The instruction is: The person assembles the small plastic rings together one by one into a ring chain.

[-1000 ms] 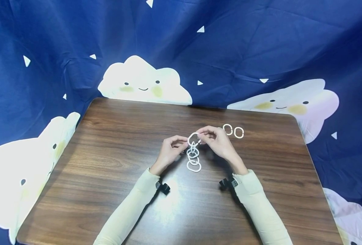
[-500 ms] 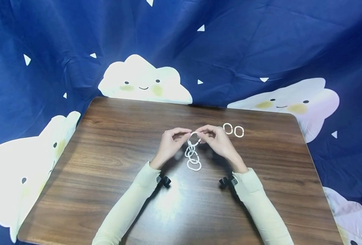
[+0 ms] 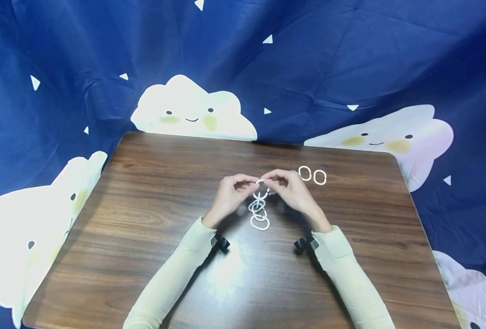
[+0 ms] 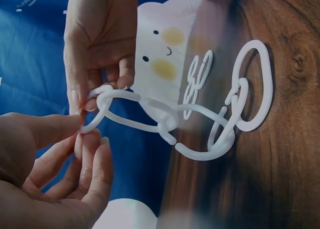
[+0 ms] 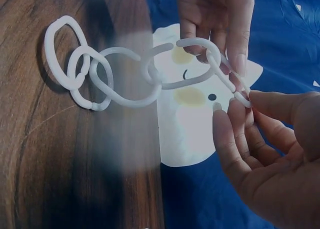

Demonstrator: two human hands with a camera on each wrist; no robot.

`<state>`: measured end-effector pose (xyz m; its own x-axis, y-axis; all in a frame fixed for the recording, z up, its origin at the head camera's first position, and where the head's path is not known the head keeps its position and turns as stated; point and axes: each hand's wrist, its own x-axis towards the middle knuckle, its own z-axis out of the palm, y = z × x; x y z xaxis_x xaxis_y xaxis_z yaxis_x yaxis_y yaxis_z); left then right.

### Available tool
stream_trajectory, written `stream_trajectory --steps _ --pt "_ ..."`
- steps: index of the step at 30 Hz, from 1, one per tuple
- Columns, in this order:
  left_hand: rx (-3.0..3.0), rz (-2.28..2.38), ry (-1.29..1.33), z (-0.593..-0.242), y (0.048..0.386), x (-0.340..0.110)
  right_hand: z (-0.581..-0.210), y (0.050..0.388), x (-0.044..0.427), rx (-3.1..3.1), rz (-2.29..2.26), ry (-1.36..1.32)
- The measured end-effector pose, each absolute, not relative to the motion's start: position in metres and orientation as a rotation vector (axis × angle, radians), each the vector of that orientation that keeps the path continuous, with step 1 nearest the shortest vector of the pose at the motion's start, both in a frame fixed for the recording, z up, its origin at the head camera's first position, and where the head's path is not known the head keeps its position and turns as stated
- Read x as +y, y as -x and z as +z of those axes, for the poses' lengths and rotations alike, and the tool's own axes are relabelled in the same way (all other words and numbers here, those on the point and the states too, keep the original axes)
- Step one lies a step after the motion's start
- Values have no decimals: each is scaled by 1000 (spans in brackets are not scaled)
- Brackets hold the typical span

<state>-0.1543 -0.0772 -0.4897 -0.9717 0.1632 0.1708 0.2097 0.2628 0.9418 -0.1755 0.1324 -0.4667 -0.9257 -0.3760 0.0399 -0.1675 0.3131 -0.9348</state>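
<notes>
Fingers (image 4: 100,176) of the left hand (image 3: 235,193): nearly closed at the tips, in a thumb-and-fingertip pinch on the rim of a white, oval, plastic-looking end link (image 4: 97,119). Fingers of the right hand (image 3: 291,191): likewise in a narrow pinch on the same end link, just beside the left fingertips, the remainder loosely curled. Chain of smooth white oval links (image 4: 169,120): five by count, narrow gaps visible in several; suspended from both hands above the brown wood-grain desk (image 3: 156,192), with lowest link (image 4: 267,84) apparently at rest on the surface. Handling, by judgement: very light; links stiff individually, probably springy enough to flex a little at the gap; slick, hence apt to turn under the fingertips; not notably fragile, though perhaps liable to strain if forced wide. Whole chain limp, prone to swing and twist at every joint. Best hold: curved sides of the end link, close to either side of its gap, clear of the joint with the next. Two loose white oval links (image 3: 325,178): flat on the desk beyond the right hand; a third partly hidden behind that hand. Backdrop: dark blue cloth (image 3: 308,73) with white smiling clouds (image 3: 193,103).
</notes>
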Motion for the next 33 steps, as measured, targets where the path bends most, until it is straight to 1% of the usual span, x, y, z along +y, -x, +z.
stream_trajectory --steps 6,12,25,33 --pt "-2486 -1882 321 -491 151 -77 -470 174 132 2383 -1670 533" --pt "-2462 -1918 285 -491 149 -78 -474 174 142 2396 -1640 493" --pt "-2405 -1984 227 -488 150 -84 -485 198 208 2572 -1549 420" --pt "-2378 -1994 229 -487 152 -84 -493 210 246 2714 -1469 270"
